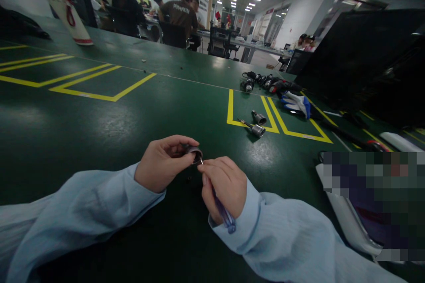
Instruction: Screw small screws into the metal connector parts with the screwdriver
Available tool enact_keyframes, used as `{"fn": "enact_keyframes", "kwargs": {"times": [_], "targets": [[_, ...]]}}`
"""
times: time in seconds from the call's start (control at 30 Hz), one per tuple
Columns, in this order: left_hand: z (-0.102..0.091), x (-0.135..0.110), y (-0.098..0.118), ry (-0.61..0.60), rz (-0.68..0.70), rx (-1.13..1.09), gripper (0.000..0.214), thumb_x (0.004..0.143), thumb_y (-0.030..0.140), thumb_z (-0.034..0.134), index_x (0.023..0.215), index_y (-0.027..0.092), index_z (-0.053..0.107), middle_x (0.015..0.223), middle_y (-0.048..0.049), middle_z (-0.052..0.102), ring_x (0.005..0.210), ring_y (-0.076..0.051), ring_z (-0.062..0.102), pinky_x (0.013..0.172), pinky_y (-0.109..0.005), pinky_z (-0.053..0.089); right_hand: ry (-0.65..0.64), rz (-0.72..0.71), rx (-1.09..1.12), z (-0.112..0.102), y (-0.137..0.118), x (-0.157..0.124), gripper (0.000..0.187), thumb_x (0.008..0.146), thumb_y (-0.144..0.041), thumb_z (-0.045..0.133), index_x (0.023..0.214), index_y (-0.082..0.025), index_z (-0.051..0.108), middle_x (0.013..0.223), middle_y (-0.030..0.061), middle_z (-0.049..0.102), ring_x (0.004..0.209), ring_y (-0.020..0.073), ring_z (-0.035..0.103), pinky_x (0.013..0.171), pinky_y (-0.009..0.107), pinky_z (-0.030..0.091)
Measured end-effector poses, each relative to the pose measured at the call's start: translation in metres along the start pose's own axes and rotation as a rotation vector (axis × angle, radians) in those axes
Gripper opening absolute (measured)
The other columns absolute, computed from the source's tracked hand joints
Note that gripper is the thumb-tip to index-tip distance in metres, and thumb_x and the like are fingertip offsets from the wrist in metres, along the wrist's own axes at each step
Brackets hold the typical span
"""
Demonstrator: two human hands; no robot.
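Note:
My left hand (162, 159) pinches a small grey metal hole saw (195, 152) between thumb and fingers, its round open end turned toward my right hand. My right hand (227, 185) is closed around a screwdriver with a translucent purple-blue handle (226, 219). The screwdriver's thin metal tip reaches the rim of the hole saw; whether it sits in a screw cannot be made out. Just below my hands a tiny dark piece (189, 178) lies on the green table (149, 230). To the right, two more hole saws (257, 130) with shanks rest by a yellow-taped box.
Behind those lie a dark cluster of metal tool parts (248, 85) and a white-and-blue work glove (297, 104). At right are a large black object (361, 62) and a pale-framed device (348, 216), partly blurred. A white cloth-like upright item (68, 13) stands far left. People sit beyond the table.

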State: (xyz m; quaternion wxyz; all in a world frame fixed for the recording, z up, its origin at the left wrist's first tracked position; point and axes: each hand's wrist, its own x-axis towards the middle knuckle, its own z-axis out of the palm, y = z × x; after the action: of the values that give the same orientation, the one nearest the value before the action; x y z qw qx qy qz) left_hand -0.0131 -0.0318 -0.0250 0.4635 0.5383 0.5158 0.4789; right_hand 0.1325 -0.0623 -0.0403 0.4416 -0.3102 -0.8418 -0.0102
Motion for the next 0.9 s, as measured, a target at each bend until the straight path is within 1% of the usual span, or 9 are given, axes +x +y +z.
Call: {"fn": "enact_keyframes", "kwargs": {"times": [0.1, 0.27, 0.43, 0.53, 0.73, 0.8, 0.9], "targets": [[-0.0007, -0.0001, -0.0026, -0.014, 0.003, -0.009, 0.024, 0.053, 0.017, 0.068, 0.077, 0.014, 0.066, 0.070, -0.0022, 0.069, 0.066, -0.015, 0.065, 0.065, -0.025, 0.052, -0.002, -0.008, -0.004, -0.0006, 0.0000, 0.0007, 0.020, 0.072, -0.002, 0.042, 0.080, -0.003, 0.060, 0.072, 0.0159, 0.066, 0.069, 0.0201, 0.061, 0.062, 0.033, 0.052], [-0.0014, -0.0006, -0.0025, -0.024, -0.001, 0.011, 0.023, 0.055, 0.017, 0.068, 0.078, 0.015, 0.067, 0.075, -0.0039, 0.070, 0.071, -0.017, 0.065, 0.069, -0.028, 0.052, -0.018, -0.001, -0.046, -0.0004, -0.0021, -0.0005, 0.021, 0.071, -0.003, 0.042, 0.082, -0.003, 0.060, 0.074, 0.0161, 0.066, 0.069, 0.0213, 0.061, 0.061, 0.035, 0.053], [-0.0004, -0.0008, 0.0013, -0.012, -0.011, -0.009, 0.021, 0.053, 0.015, 0.068, 0.075, 0.014, 0.068, 0.072, -0.0039, 0.071, 0.069, -0.017, 0.066, 0.070, -0.029, 0.053, -0.041, 0.017, -0.083, 0.0011, -0.0044, -0.0016, 0.022, 0.073, -0.005, 0.041, 0.082, -0.006, 0.060, 0.074, 0.0154, 0.066, 0.072, 0.0222, 0.059, 0.060, 0.036, 0.053], [-0.0010, 0.0000, 0.0004, -0.020, 0.001, -0.021, 0.023, 0.053, 0.015, 0.069, 0.075, 0.014, 0.068, 0.073, -0.0043, 0.071, 0.069, -0.018, 0.066, 0.070, -0.030, 0.053, -0.049, 0.009, -0.068, 0.0011, -0.0034, -0.0019, 0.021, 0.073, -0.005, 0.042, 0.083, -0.005, 0.060, 0.075, 0.0161, 0.065, 0.072, 0.0226, 0.059, 0.061, 0.037, 0.053], [-0.0026, 0.0015, -0.0034, -0.033, 0.006, -0.006, 0.024, 0.056, 0.016, 0.068, 0.079, 0.015, 0.068, 0.078, -0.0043, 0.071, 0.073, -0.017, 0.066, 0.073, -0.029, 0.053, -0.048, 0.004, -0.040, -0.0004, 0.0002, -0.0037, 0.019, 0.074, -0.003, 0.044, 0.084, -0.003, 0.061, 0.077, 0.0155, 0.066, 0.073, 0.0207, 0.060, 0.064, 0.034, 0.052], [-0.0017, 0.0017, -0.0028, -0.031, -0.015, -0.020, 0.023, 0.056, 0.015, 0.068, 0.079, 0.015, 0.068, 0.080, -0.0045, 0.071, 0.074, -0.017, 0.066, 0.073, -0.029, 0.053, -0.046, 0.001, -0.050, -0.0003, 0.0002, -0.0042, 0.019, 0.074, -0.004, 0.045, 0.085, -0.003, 0.060, 0.077, 0.0156, 0.066, 0.072, 0.0208, 0.060, 0.064, 0.034, 0.052], [0.0004, 0.0012, -0.0006, -0.016, -0.075, -0.047, 0.024, 0.054, 0.015, 0.069, 0.077, 0.013, 0.067, 0.077, -0.0049, 0.071, 0.073, -0.018, 0.067, 0.073, -0.029, 0.053, -0.043, 0.008, -0.072, 0.0006, -0.0003, -0.0041, 0.019, 0.074, -0.004, 0.045, 0.085, -0.004, 0.060, 0.075, 0.0149, 0.065, 0.072, 0.0212, 0.060, 0.062, 0.034, 0.052]]}}
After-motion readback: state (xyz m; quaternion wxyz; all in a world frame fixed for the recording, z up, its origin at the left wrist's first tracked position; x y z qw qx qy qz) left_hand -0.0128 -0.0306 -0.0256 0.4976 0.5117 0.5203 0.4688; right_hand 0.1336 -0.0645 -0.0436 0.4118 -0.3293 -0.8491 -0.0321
